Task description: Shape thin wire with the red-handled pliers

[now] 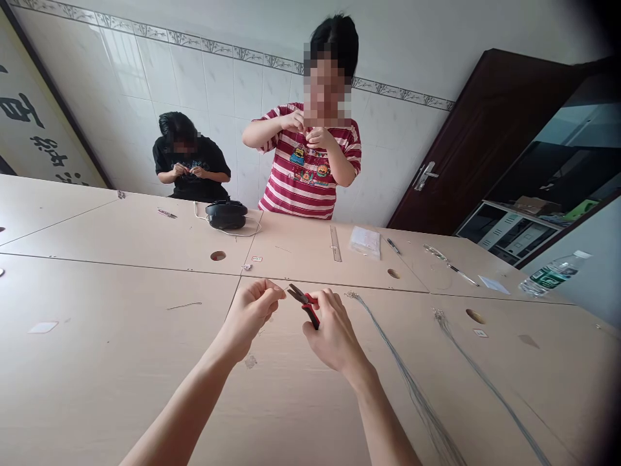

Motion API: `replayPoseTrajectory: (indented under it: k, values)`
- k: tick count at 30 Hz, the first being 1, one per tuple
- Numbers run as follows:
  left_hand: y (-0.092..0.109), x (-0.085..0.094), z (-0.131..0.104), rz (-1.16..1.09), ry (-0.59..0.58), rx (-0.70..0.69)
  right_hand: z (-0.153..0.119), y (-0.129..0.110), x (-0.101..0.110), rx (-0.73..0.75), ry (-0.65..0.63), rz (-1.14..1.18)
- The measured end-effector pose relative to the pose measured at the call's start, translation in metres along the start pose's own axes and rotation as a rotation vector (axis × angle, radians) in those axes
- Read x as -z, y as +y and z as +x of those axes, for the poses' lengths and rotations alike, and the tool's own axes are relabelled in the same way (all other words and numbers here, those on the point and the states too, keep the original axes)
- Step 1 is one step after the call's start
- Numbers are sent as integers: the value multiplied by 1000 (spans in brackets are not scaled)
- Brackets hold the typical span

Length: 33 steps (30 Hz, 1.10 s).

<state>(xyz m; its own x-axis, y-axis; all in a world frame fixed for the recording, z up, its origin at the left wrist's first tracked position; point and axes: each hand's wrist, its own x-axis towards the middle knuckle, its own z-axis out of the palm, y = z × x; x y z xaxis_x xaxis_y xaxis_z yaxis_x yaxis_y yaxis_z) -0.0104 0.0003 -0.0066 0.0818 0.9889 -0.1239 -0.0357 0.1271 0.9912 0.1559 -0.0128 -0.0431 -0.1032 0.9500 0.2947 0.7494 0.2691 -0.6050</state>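
In front of me my left hand (252, 317) is closed in a pinch. A tiny, thin piece shows at its fingertips, too small to name. Close beside it, my right hand (334, 333) is wrapped round a pair of pliers (307, 301) with red and black handles. The jaws point up and left, near the left fingertips; whether they touch the small piece I cannot tell. On the table to the right lies a bundle of thin grey cords (388, 343) with small metal ends. Left of my hands lies a short thin strand (184, 305).
A second cord bundle (478, 369) lies farther right. Beyond are a ruler (335, 243), a plastic packet (365, 242), pens, and a black rounded object (226, 214) with a white cable. A water bottle (550, 275) stands far right. Two people work with their hands across the table (121, 388).
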Motion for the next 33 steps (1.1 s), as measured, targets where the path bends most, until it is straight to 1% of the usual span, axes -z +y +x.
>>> replayPoseTrajectory:
  k: [5,11,18,24,33]
  values:
    - [-4,-2,2,16,-13,-21,-1,-2,0,-6,-7,-17]
    - [-11,-2,1,77,-51,-42,-1,-1,-3,23,36,-18]
    - [-16,-3,1,114,-70,-42,-1,-2,-4,15,22,10]
    - [-17,-4,2,124,-97,-50,-1,-4,-3,8,9,19]
    - [-15,-3,1,135,-98,-49,0,-5,-3,-22,-14,-10]
